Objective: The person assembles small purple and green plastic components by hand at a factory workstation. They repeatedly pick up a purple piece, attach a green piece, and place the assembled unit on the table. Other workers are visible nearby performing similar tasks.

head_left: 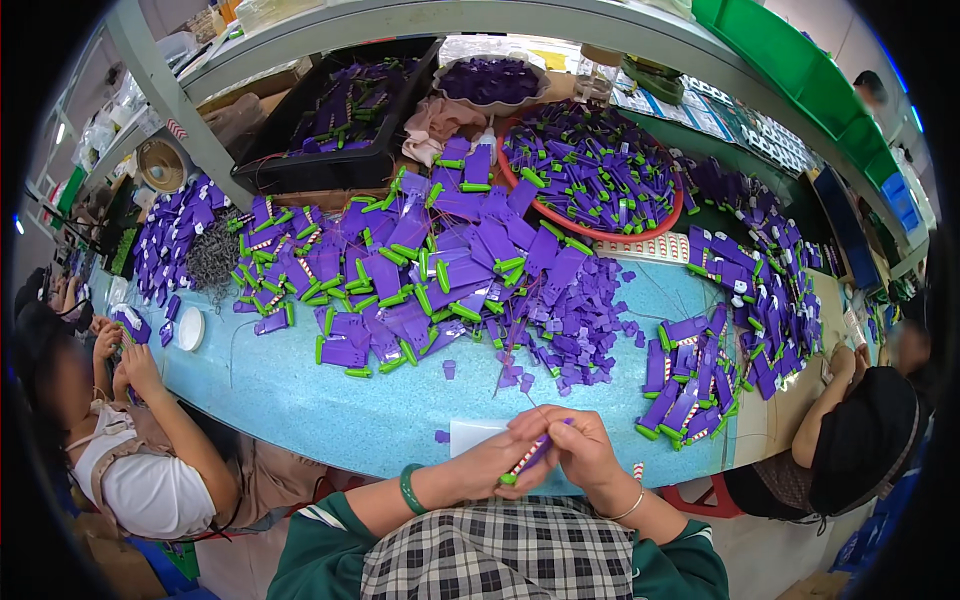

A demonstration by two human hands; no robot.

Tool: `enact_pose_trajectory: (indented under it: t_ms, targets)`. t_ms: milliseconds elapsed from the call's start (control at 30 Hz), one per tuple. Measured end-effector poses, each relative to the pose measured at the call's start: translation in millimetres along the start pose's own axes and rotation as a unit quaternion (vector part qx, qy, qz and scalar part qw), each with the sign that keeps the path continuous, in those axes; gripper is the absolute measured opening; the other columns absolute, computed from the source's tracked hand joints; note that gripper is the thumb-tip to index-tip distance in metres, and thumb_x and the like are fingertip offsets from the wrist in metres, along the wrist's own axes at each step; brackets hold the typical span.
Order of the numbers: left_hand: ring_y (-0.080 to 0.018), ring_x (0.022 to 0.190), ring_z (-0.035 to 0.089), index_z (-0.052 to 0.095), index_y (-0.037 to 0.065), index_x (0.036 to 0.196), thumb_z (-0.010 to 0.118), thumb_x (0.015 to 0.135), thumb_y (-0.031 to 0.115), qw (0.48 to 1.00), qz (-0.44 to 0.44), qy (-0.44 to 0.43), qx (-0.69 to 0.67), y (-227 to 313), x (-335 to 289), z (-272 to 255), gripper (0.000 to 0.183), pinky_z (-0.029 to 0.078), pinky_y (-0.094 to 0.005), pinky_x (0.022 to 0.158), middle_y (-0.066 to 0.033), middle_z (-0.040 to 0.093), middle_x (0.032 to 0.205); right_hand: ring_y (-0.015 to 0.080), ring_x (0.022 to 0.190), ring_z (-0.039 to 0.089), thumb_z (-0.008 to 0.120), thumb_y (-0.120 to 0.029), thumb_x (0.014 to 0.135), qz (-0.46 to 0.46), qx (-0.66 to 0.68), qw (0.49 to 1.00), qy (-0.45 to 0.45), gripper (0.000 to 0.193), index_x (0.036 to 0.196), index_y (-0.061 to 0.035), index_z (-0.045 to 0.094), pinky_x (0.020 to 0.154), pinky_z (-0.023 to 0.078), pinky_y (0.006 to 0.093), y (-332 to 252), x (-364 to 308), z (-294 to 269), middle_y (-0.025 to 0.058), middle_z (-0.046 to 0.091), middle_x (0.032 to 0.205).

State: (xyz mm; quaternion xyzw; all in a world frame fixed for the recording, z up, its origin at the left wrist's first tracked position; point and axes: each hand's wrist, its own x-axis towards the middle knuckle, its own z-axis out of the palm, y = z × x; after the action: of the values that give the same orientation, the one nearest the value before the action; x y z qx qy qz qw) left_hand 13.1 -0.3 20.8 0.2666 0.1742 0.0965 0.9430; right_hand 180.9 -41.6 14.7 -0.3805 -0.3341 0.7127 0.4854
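Close to the table's front edge, my left hand [492,462] is closed around a flat purple plastic piece [534,456] with a green end and a red-and-white striped strip. At the piece's far end my right hand [590,452] has its fingers pinched together; what lies between them is too small to make out. A thin strand [533,402] runs up from between the hands toward the heap. Beneath my left hand a white sheet [468,436] lies on the blue tabletop [330,425]. Just ahead spreads a large heap of purple-and-green pieces [430,270].
Small purple tabs [580,325] are piled ahead. A red-rimmed basket [683,200] and a black tray [245,172] hold more pieces. Another stack [690,385] lies at the right. Co-workers sit at the left [150,450] and right [850,440]. A shelf frame [400,22] spans overhead.
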Motion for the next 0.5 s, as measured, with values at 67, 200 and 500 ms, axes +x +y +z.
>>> enact_pose_trajectory:
  t_ms: [67, 200, 500]
  targets:
    - [-0.0164, 0.057, 0.055, 0.051, 0.005, 0.098, 0.047, 0.095, 0.02, 0.916, 0.204, 0.142, 0.316, 4, -1, 4, 0.016, 0.043, -0.0237, 0.048, -0.0061, 0.057, 0.074, 0.0219, 0.103, 0.058, 0.056, -0.029, 0.088, -0.077, 0.031, 0.996, 0.023, 0.04, 0.108, 0.005, 0.061, 0.094, 0.043, 0.036, -2, 5, 6, 0.0166, 0.062, 0.11]
    - [-0.0256, 0.076, 0.063, 0.052, 0.006, 0.091, 0.061, 0.078, 0.005, 0.551, 0.47, 0.165, 0.67, 30, -14, -2, 0.016, 0.052, -0.0283, 0.061, -0.01, 0.061, 0.089, 0.0162, 0.103, 0.056, 0.056, -0.016, 0.088, -0.059, 0.032, 0.996, 0.061, 0.031, 0.113, 0.0022, 0.059, 0.092, 0.042, 0.0314, -11, 5, -3, 0.0094, 0.062, 0.108]
    - [-0.0239, 0.087, 0.062, 0.056, 0.006, 0.073, 0.068, 0.065, -0.003, 0.312, 0.565, 0.061, 0.761, 27, -10, -15, 0.017, 0.055, -0.0268, 0.071, -0.009, 0.06, 0.092, 0.0049, 0.074, 0.053, 0.062, -0.007, 0.087, 0.002, 0.014, 1.0, 0.017, 0.008, 0.079, -0.0039, 0.061, 0.069, 0.044, 0.022, -20, 7, 3, -0.0021, 0.06, 0.078]
